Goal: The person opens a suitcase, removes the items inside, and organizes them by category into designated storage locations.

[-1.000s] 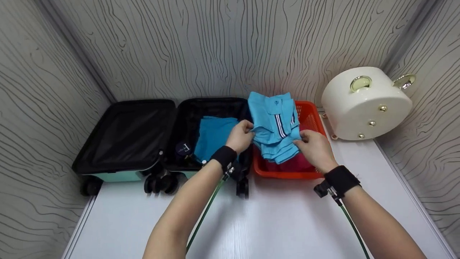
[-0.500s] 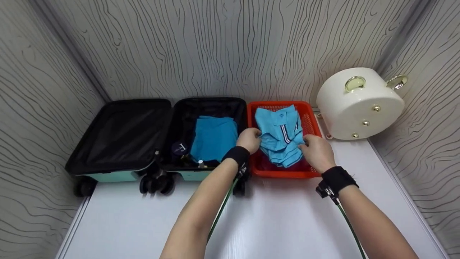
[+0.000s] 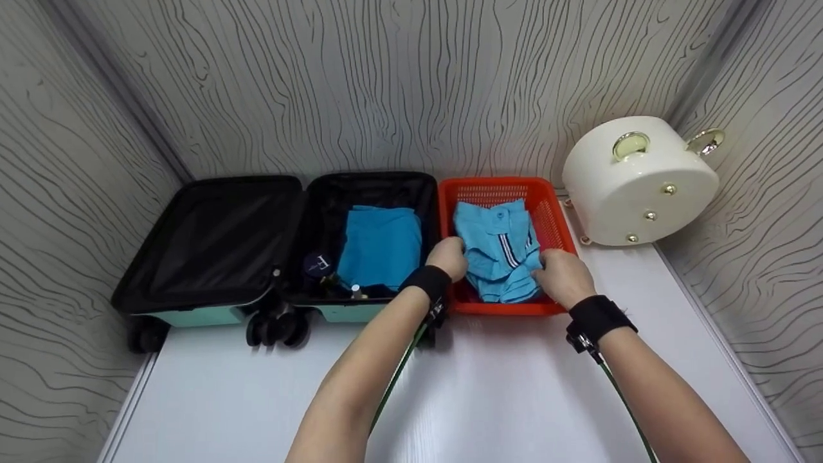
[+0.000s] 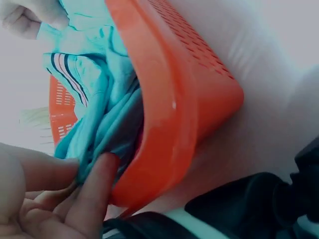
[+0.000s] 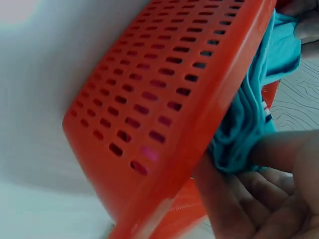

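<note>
A folded light-blue shirt [image 3: 492, 247] with a buttoned collar and dark-and-white striped trim lies inside the red plastic basket [image 3: 508, 310]. My left hand [image 3: 449, 258] pinches its left edge near the basket's rim; in the left wrist view the thumb and fingers [image 4: 94, 199] close on the cloth. On the opposite side my right hand [image 3: 564, 278] grips the shirt's right edge, with the layers between thumb and fingers [image 5: 224, 204] in the right wrist view. Dark red cloth shows partly beneath the shirt.
Left of the basket lies an open suitcase [image 3: 212, 241] with black lining and mint shell. Its right half holds folded blue cloth [image 3: 380, 247], a round dark lid [image 3: 317, 264] and a small white-capped item [image 3: 356, 291]. A white round case [image 3: 640, 186] with gold handles stands at right.
Both hands have lowered the light-blue shirt from above the basket down into it. The left hand has moved right, off the suitcase, still holding the shirt.
</note>
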